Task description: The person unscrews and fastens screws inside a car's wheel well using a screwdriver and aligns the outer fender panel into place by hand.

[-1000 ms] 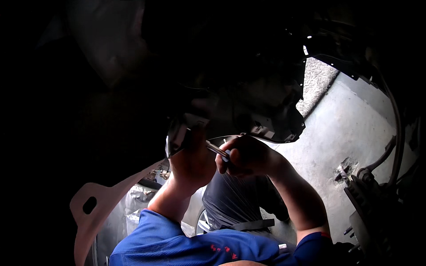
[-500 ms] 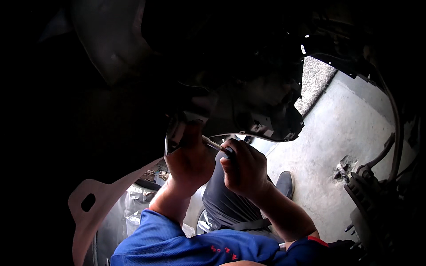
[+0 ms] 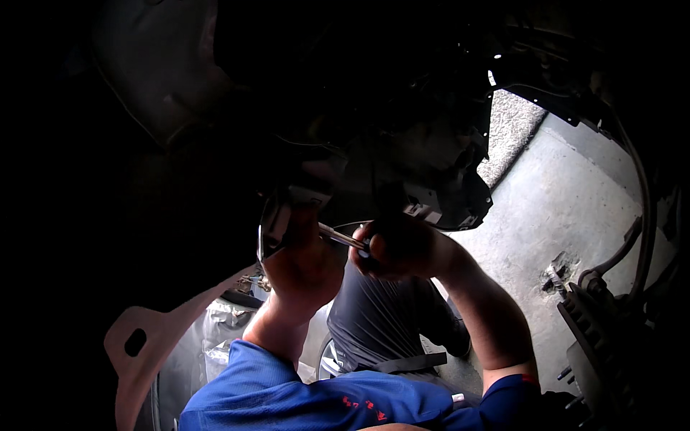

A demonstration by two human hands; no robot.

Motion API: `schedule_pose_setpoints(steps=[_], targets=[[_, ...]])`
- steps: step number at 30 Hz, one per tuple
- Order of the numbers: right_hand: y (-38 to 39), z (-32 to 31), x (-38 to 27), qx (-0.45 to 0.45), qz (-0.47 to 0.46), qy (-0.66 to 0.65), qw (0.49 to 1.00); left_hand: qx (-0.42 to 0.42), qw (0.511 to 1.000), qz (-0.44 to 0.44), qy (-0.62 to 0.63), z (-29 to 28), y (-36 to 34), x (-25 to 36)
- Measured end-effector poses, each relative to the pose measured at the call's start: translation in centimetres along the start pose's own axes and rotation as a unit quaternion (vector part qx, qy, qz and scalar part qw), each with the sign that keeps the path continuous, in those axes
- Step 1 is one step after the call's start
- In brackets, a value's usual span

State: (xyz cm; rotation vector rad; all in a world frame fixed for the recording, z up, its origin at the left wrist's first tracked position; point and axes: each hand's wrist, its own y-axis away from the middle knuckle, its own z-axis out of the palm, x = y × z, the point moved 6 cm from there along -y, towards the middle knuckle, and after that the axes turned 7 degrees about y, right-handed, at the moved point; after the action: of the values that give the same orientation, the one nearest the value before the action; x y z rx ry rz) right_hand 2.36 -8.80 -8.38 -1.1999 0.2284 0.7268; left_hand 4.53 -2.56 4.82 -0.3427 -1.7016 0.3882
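Observation:
A slim hand tool with a straight metal shaft [image 3: 341,237] spans the gap between my hands. My right hand [image 3: 395,248] is closed around its right end, where a small shiny rounded part shows at the fingers. The tool's exact kind is hard to tell. My left hand [image 3: 305,262] meets the shaft's other end, its fingers curled but deep in shadow; what they hold is hidden. Beside those fingers sits a light-edged metal bracket [image 3: 277,223], under a dark panel [image 3: 438,179].
A pale metal flange with an oval hole [image 3: 147,330] curves along the lower left. A dark hose [image 3: 640,215] and a studded hub [image 3: 596,345] stand at the right. Below lies a concrete floor [image 3: 517,237] with a broken patch and a rough-textured mat [image 3: 510,129].
My right hand has turned over, its wrist and forearm swinging up and to the right. The shaft and my left hand have shifted slightly left. My foot at the right has moved.

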Motion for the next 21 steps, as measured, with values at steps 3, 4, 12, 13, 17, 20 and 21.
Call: schedule_pose_setpoints(steps=[3,4,12,13,17,20,21], targets=[[1.0,1.2,1.2,-0.003,0.087,-0.231,0.969,0.015,1.0,0.01,0.025,-1.1,0.2,-0.2],[0.9,1.0,1.2,0.024,0.049,-0.268,0.962,0.026,0.999,0.015,0.013,-1.4,0.5,0.0],[2.1,0.1,-2.6,0.147,-0.106,0.155,0.971,0.064,0.909,-0.077,-0.404,-0.2,0.7,0.7],[2.3,0.2,-2.9,0.179,-0.092,0.186,0.962,0.029,0.845,-0.083,-0.528,0.4,0.3,1.3],[3.0,2.2,-3.0,0.341,-0.149,0.382,0.846,-0.102,0.51,-0.022,-0.854,2.0,-0.5,2.4],[3.5,3.3,-2.7,0.361,-0.122,0.41,0.829,-0.06,0.741,0.016,-0.669,1.2,-0.3,3.0],[3.7,3.4,-2.7,0.361,-0.1,0.419,0.827,-0.057,0.751,-0.001,-0.658,1.0,-0.4,3.1]])
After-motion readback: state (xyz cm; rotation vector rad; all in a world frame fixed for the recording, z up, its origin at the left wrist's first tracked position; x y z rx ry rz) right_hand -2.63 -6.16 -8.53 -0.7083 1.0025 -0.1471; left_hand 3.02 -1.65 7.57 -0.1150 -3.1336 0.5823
